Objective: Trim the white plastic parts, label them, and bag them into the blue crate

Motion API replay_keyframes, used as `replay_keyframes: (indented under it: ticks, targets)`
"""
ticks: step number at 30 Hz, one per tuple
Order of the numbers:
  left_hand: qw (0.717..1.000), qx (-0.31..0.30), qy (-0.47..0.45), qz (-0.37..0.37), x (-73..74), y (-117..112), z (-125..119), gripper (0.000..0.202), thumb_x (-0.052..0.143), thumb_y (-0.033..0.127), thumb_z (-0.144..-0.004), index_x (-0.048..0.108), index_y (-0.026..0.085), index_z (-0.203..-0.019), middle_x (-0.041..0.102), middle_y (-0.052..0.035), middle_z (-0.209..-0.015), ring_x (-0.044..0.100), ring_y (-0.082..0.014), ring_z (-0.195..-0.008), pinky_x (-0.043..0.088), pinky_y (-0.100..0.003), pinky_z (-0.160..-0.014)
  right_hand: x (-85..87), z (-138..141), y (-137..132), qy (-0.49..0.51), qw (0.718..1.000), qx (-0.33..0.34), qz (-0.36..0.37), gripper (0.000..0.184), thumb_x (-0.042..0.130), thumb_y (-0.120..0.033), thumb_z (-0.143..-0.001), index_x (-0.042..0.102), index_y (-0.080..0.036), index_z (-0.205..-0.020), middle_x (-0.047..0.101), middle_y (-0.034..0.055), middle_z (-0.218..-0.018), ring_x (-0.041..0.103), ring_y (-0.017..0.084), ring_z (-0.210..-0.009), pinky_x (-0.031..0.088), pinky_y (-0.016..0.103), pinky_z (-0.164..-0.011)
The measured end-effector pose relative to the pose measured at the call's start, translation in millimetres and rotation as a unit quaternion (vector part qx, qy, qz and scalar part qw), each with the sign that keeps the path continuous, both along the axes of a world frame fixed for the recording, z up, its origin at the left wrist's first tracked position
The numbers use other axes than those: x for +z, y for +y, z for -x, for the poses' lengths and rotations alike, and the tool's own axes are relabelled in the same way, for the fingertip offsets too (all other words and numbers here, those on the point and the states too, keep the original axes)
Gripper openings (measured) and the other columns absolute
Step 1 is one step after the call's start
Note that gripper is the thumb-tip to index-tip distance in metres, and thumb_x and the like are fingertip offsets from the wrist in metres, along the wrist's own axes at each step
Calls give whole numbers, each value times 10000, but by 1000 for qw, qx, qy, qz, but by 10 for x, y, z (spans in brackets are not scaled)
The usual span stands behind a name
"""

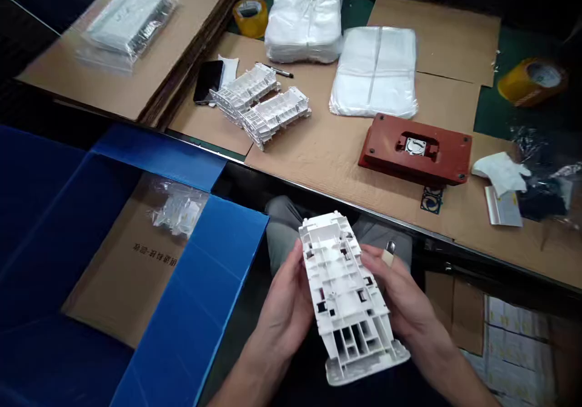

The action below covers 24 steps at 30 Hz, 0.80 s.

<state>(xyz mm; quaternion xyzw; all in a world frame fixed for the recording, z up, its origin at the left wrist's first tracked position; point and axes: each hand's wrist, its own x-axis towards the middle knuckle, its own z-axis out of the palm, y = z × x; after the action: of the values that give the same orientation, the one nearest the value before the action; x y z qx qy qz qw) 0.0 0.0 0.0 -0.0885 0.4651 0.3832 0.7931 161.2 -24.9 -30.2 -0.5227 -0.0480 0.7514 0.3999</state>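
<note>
A white moulded plastic part [345,295] with many ribs and openings is held over my lap, its ribbed side up. My left hand [284,310] grips its left edge with the fingers curled under it. My right hand [402,295] holds its right edge, and a small tan piece [388,255] sticks up by that hand's fingers. Two more white parts of the same kind [261,104] lie stacked on the cardboard-covered table [318,152].
An open blue box [191,310] at my left has a cardboard floor and a bagged white part [178,210]. On the table lie a red fixture block [416,149], clear bag stacks [375,70], yellow tape rolls [531,79], a phone [208,80] and a pen [279,71].
</note>
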Motion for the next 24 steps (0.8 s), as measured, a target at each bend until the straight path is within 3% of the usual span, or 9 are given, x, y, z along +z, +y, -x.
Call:
replay_keyframes:
  ticks: [10, 19, 22, 24]
  targets:
    - [1000, 14, 3, 26, 65, 35, -23, 431, 499, 359, -993, 632, 78, -1292, 747, -131, -1175, 661, -287, -1148, 497, -404, -1039, -9, 29, 12, 64, 998, -16, -14, 122, 746, -320, -865, 761, -242, -957, 567, -56, -568, 306, 26, -386, 144, 167, -329]
    - [999, -1, 15, 29, 82, 46, -29, 413, 489, 372, -994, 633, 107, -1276, 730, -117, -1209, 622, -302, -1218, 481, -412, -1061, 16, 47, 34, 44, 999, 3, -20, 197, 738, -356, -865, 744, -208, -996, 566, -56, -574, 324, 29, -367, 143, 175, -317]
    - [998, -22, 63, -10, 19, 1, -6, 439, 526, 413, -975, 598, 144, -1314, 687, -117, -1290, 587, -308, -1266, 468, -415, -1074, 26, 33, 46, 6, 1000, 13, -20, 267, 744, -393, -858, 728, -216, -1057, 590, -51, -600, 349, 31, -382, 168, 166, -323]
    - [984, -60, 152, -76, -34, -47, 35, 487, 570, 441, -951, 533, 219, -1382, 627, -90, -1384, 549, -300, -1309, 463, -410, -1077, 24, 15, 60, -40, 998, 22, -35, 331, 755, -418, -847, 708, -226, -1113, 625, -41, -653, 415, 40, -429, 251, 153, -351]
